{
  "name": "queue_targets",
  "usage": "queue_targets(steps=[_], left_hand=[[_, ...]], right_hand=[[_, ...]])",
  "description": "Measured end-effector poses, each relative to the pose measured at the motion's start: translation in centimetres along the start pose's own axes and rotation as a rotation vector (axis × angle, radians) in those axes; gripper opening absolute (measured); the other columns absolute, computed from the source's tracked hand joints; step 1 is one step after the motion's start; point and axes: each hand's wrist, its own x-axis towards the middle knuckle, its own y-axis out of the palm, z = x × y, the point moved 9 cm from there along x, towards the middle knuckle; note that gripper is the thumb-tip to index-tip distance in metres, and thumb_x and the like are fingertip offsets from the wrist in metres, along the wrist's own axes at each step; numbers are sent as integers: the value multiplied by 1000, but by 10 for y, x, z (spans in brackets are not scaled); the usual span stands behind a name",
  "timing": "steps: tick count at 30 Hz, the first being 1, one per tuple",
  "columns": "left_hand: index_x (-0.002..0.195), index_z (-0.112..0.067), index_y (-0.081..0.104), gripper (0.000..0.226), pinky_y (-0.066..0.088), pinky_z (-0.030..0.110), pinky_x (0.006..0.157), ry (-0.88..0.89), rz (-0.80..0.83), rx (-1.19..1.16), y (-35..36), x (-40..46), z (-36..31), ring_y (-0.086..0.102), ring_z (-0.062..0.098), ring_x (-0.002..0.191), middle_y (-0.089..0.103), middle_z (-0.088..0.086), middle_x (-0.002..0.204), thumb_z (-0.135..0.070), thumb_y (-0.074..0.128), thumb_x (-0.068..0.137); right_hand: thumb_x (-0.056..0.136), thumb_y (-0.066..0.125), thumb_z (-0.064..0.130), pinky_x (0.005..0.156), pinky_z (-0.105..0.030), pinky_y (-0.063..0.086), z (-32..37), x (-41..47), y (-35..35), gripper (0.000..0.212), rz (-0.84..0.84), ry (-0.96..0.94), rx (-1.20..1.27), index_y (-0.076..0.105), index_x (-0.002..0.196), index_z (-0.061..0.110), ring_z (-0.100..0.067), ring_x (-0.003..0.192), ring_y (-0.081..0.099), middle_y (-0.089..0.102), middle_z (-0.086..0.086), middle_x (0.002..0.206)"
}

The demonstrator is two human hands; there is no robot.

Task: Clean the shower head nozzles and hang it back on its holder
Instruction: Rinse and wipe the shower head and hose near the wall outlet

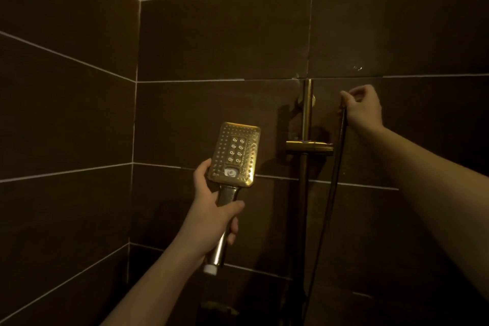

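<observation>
A gold rectangular shower head (234,155) is held upright with its nozzle face toward me. My left hand (211,209) grips its handle, whose white threaded end (209,268) has no hose attached. My right hand (361,108) pinches the top end of the dark hose (332,188), which hangs down to the right of the rail. The gold holder (309,147) sits on the vertical rail (307,111) between my hands and holds nothing.
Dark brown wall tiles with pale grout lines surround the shower corner (136,82). A dim fitting (217,309) shows at the bottom centre. The light is low.
</observation>
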Motion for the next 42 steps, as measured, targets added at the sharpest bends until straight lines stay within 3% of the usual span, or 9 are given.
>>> queue_targets(steps=[8, 12, 15, 19, 23, 28, 31, 35, 42], left_hand=[[142, -64, 12, 99, 50, 30, 44, -29, 17, 14, 4, -8, 32, 61, 19, 56, 69, 14, 106, 3, 66, 93], [130, -70, 14, 97, 51, 32, 43, -41, 3, 11, -3, -27, 54, 61, 22, 55, 69, 12, 109, 3, 65, 93], [131, -74, 14, 101, 51, 34, 44, -87, -26, 4, -20, -57, 87, 61, 26, 55, 73, 12, 101, 4, 66, 92], [118, -84, 17, 105, 47, 32, 41, -194, -107, 49, -51, -119, 163, 58, 28, 49, 72, 8, 97, 7, 63, 93], [126, -79, 16, 100, 45, 31, 41, -420, -176, 69, -78, -198, 250, 56, 24, 47, 68, 5, 114, 5, 61, 96], [135, -73, 19, 96, 45, 31, 41, -663, -281, 34, -111, -277, 339, 56, 22, 48, 65, 8, 121, 3, 62, 96], [136, -72, 18, 96, 45, 31, 41, -733, -319, 26, -124, -306, 374, 56, 23, 48, 68, 10, 110, 5, 61, 96], [140, -70, 13, 99, 46, 32, 41, -772, -322, -15, -131, -320, 404, 56, 22, 47, 72, 1, 81, 5, 59, 97], [140, -70, 15, 96, 51, 34, 48, -822, -356, -39, -138, -315, 445, 58, 18, 50, 73, 2, 84, 1, 63, 96]], right_hand=[[104, 32, 45, 58, -25, 45, -13, -90, 55, 39, 387, 137, -72, 58, 108, 15, -12, 67, 56, 58, -2, 81], [105, 30, 42, 75, -27, 44, -40, -163, 89, 38, 561, -8, -234, 61, 104, 20, -12, 90, 59, 62, 5, 92], [105, 34, 38, 88, -26, 42, -91, -231, 115, 38, 792, 55, -339, 60, 116, 13, -11, 103, 58, 61, 4, 106], [104, 42, 34, 72, -28, 46, -196, -332, 140, 28, 1010, 235, -443, 51, 124, 17, -10, 89, 58, 62, -4, 112], [103, 45, 30, 90, -44, 47, -289, -439, 160, 26, 1111, 437, -461, 56, 117, 11, -25, 98, 62, 65, -14, 110], [102, 50, 17, 85, -45, 38, -378, -528, 194, 28, 1187, 523, -521, 58, 111, -8, -39, 101, 58, 59, -28, 103], [100, 52, 18, 83, -32, 40, -424, -556, 228, 10, 1291, 437, -609, 57, 99, 10, -31, 97, 55, 54, -18, 106], [103, 46, 24, 99, -36, 39, -459, -541, 270, 30, 1255, 373, -688, 54, 124, 6, -40, 114, 52, 35, -19, 137], [102, 46, 29, 72, -28, 40, -501, -536, 322, 34, 1207, 418, -704, 56, 125, 7, -30, 98, 56, 51, -19, 127]])
